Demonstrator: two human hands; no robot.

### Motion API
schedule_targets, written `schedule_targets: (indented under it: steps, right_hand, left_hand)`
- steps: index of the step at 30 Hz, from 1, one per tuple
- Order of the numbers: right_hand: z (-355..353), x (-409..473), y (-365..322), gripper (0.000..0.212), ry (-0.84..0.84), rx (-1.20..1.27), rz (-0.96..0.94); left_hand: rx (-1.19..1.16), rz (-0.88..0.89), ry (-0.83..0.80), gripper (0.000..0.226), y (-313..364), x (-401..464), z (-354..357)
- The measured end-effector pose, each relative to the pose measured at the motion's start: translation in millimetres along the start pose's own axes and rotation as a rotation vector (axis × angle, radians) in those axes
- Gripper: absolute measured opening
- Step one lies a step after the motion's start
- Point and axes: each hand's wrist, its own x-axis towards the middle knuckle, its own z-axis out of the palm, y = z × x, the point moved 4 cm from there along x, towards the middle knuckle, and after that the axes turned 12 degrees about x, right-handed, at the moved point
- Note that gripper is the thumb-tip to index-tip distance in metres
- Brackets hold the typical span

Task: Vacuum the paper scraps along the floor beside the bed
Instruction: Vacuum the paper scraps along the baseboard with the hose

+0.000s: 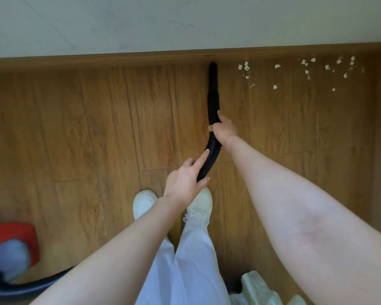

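Observation:
A black ribbed vacuum hose (213, 100) runs up the middle of the wooden floor, its nozzle tip (213, 66) touching the brown baseboard. My right hand (224, 128) grips the hose just behind the smooth nozzle tube. Lower down, my left hand (185, 179) holds the hose with the thumb under it and the index finger stretched along it. Several pale paper scraps (306, 71) lie scattered on the floor to the right of the nozzle, close to the baseboard.
The red and grey vacuum body (13, 245) sits at the lower left, its hose trailing along the bottom edge. My white shoes (143, 203) stand below the hands. A pale green bag (260, 289) is at the bottom right. The white wall (141, 23) is above the baseboard.

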Motion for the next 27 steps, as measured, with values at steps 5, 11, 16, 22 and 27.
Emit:
schedule_targets:
  steps: [5,11,16,22,27]
  right_hand:
    - [21,-28,8,0.069,-0.124,-0.105,-0.035]
    - [13,-46,22,0.068,-0.155,-0.143,-0.025]
    - [-29,-38,24,0.068,-0.152,-0.047,0.016]
    - [-97,-17,40,0.070,-0.203,0.038,0.041]
    - [-175,7,58,0.071,-0.141,0.145,0.089]
  left_hand:
    - [-0.120,-0.056,0.010,0.072,-2,-36,4]
    - [-0.178,-0.124,-0.020,0.070,13,-60,6]
    - [-0.078,-0.079,0.029,0.067,42,-49,0]
    - [0.043,-0.058,0.056,0.067,103,-24,22]
    - [0.070,-0.023,0.056,0.071,171,7,47]
